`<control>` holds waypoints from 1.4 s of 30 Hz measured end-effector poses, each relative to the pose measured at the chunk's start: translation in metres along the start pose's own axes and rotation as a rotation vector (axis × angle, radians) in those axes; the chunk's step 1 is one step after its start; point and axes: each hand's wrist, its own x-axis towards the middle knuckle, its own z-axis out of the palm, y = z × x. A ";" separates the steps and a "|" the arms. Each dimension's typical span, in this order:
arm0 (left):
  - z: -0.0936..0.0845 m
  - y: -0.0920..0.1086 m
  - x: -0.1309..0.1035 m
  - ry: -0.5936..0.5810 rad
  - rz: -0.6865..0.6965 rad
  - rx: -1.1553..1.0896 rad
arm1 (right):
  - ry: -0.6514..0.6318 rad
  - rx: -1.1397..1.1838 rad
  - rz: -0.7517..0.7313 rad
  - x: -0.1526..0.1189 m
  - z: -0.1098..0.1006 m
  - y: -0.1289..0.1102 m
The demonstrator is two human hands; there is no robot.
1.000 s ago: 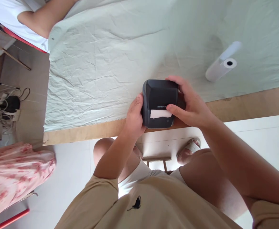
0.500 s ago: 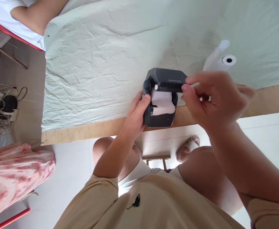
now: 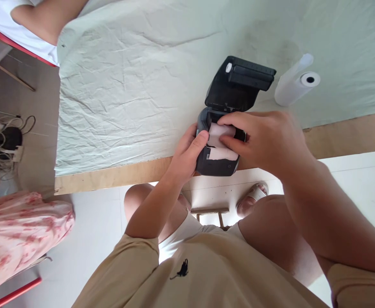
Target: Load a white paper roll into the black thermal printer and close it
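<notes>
A black portable receipt printer is at the table's near edge, its lid swung up and back. My left hand grips the printer's left side, thumb over the rim. Inside the compartment lies a white paper roll, with a torn paper end lying over the front edge. My right hand reaches in from the right, thumb and forefinger closed on the roll. The roll's right end is hidden behind those fingers.
A second paper roll with a loose strip lies on the pale green tablecloth at right. Another person's arm rests at the far left corner. Cables and pink patterned cloth are left of the table.
The printer's lid has swung from partly raised to fully open. My right hand has left the lid and moved down onto the paper roll inside. My left hand still holds the printer.
</notes>
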 end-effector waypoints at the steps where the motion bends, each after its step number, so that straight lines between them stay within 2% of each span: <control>1: 0.000 0.001 0.000 -0.002 -0.008 0.003 | -0.051 0.039 -0.001 0.000 -0.002 0.000; 3: 0.000 0.001 0.000 -0.005 -0.032 -0.008 | -0.102 0.132 -0.007 0.000 -0.008 0.001; 5: 0.001 0.001 0.001 0.005 -0.045 -0.047 | -0.094 0.270 0.001 0.000 -0.017 0.001; 6: 0.001 0.000 0.002 0.017 -0.046 -0.073 | -0.052 0.356 0.018 0.000 -0.021 0.002; 9: 0.002 -0.003 0.004 0.081 -0.045 -0.136 | 0.223 0.649 0.152 0.002 -0.029 0.010; 11: 0.002 -0.004 0.005 0.106 -0.051 -0.154 | 0.377 0.759 0.243 0.004 -0.024 0.020; 12: 0.002 -0.004 0.005 0.109 -0.055 -0.160 | 0.403 0.762 0.264 0.005 -0.020 0.026; 15: 0.002 -0.003 0.005 0.106 -0.069 -0.169 | 0.367 0.591 0.225 0.006 -0.003 0.041; 19: 0.001 -0.005 0.006 0.102 -0.073 -0.161 | 0.223 0.369 0.153 0.006 0.011 0.052; 24: -0.001 -0.008 0.006 0.098 -0.054 -0.166 | 0.167 0.263 0.164 0.006 0.019 0.062; 27: -0.001 -0.007 0.006 0.093 -0.053 -0.168 | 0.140 0.233 0.154 0.002 0.016 0.057; 29: 0.000 -0.006 0.006 0.095 -0.059 -0.163 | 0.208 0.252 0.090 -0.001 0.007 0.052; 31: 0.001 -0.004 0.005 0.100 -0.068 -0.153 | 0.381 0.239 0.009 -0.003 -0.004 0.053; 33: 0.001 -0.003 0.004 0.098 -0.075 -0.145 | 0.587 0.161 -0.033 -0.002 -0.011 0.067; 35: 0.001 -0.003 0.004 0.089 -0.076 -0.144 | 0.690 0.038 0.011 0.001 -0.011 0.090; 37: 0.000 -0.004 0.005 0.092 -0.081 -0.145 | 0.661 -0.058 0.163 0.006 -0.006 0.113; 39: 0.000 -0.005 0.005 0.104 -0.087 -0.147 | 0.571 -0.075 0.294 0.010 0.001 0.128; 42: -0.001 -0.005 0.006 0.108 -0.084 -0.152 | 0.436 0.009 0.395 0.010 0.004 0.130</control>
